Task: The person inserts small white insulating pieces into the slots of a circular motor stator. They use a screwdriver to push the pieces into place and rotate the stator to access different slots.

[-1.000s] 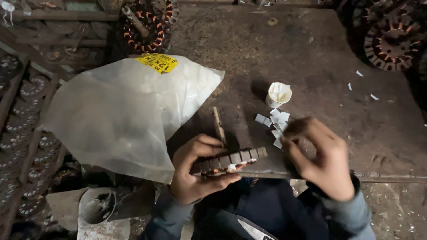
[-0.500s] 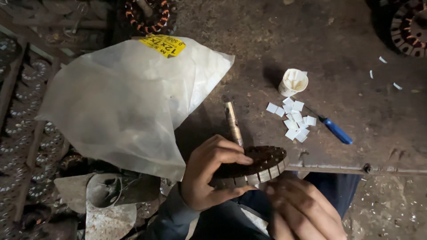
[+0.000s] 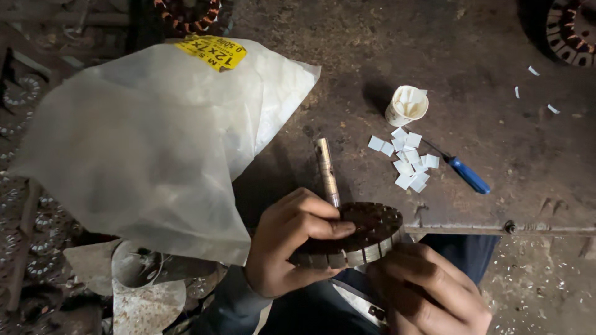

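Observation:
A round, dark, slotted metal core (image 3: 366, 236) is gripped in my left hand (image 3: 292, 245), thumb across its top face, just off the near edge of the workbench. My right hand (image 3: 428, 291) is below it and to the right, its fingers curled against the core's lower rim; whether it holds anything small is hidden. A short metal rod (image 3: 326, 170) lies on the bench just behind the core. Small white paper squares (image 3: 410, 161) lie scattered to the right, beside a small white cup (image 3: 406, 105) and a blue-handled screwdriver (image 3: 465, 174).
A large translucent plastic bag (image 3: 155, 142) with a yellow label covers the left of the rusty metal bench (image 3: 434, 56). Wound motor stators sit at the far top (image 3: 186, 12) and top right (image 3: 571, 31). Scrap metal and a tin (image 3: 143, 291) lie lower left.
My right hand left the bench top and dropped below the core, uncovering the blue-handled screwdriver. The view moved closer in.

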`<action>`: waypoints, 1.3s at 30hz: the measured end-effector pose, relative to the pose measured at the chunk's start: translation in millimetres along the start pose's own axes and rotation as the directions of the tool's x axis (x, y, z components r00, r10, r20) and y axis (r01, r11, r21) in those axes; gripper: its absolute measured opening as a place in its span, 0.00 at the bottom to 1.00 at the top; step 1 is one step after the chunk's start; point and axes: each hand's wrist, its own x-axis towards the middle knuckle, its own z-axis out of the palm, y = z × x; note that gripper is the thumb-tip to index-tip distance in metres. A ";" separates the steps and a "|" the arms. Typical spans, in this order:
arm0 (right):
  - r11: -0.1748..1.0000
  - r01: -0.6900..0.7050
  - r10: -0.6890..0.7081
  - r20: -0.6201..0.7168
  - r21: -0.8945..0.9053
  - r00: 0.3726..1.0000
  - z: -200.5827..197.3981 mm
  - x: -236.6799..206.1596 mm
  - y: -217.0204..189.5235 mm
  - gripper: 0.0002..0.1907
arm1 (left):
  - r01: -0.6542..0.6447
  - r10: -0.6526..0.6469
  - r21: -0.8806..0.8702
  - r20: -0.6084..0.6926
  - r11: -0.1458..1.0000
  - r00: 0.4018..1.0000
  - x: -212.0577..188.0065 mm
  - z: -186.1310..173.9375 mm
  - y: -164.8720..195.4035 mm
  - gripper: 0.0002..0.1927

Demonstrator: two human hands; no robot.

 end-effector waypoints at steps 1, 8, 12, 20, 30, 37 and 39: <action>1.000 -0.018 0.018 0.011 -0.018 1.000 -1.0 0.9 -1.6 0.10 | 0.003 -0.003 0.009 0.008 1.000 1.000 0.4 -0.2 0.8 0.16; 0.997 -0.068 0.069 0.023 -0.037 0.997 -4.9 0.8 -5.0 0.11 | -0.025 0.023 0.030 0.072 0.999 0.997 8.3 -0.4 4.7 0.16; 0.994 0.064 -0.061 0.033 -0.084 0.998 -5.9 4.7 -0.8 0.15 | -0.025 0.024 0.010 0.040 1.000 0.999 14.2 1.7 9.6 0.20; 0.991 0.033 -0.044 0.081 0.127 0.996 3.4 4.4 28.5 0.14 | 0.083 -0.083 0.036 0.007 0.996 0.997 17.2 -4.5 8.3 0.18; 0.899 -0.365 0.402 -0.123 0.242 0.907 22.2 -17.7 19.5 0.06 | 0.306 -0.310 -0.130 -0.018 0.943 0.950 32.2 -10.8 12.0 0.17; 0.968 -0.148 0.201 -0.272 0.202 0.941 38.4 -11.3 33.0 0.19 | 0.461 -0.463 -0.182 0.032 0.869 0.886 35.7 -12.2 22.6 0.17; 0.957 -0.131 0.213 -0.318 0.259 0.924 49.3 -13.3 36.2 0.16 | 0.437 -0.440 -0.165 0.018 0.884 0.898 33.0 -11.4 23.1 0.17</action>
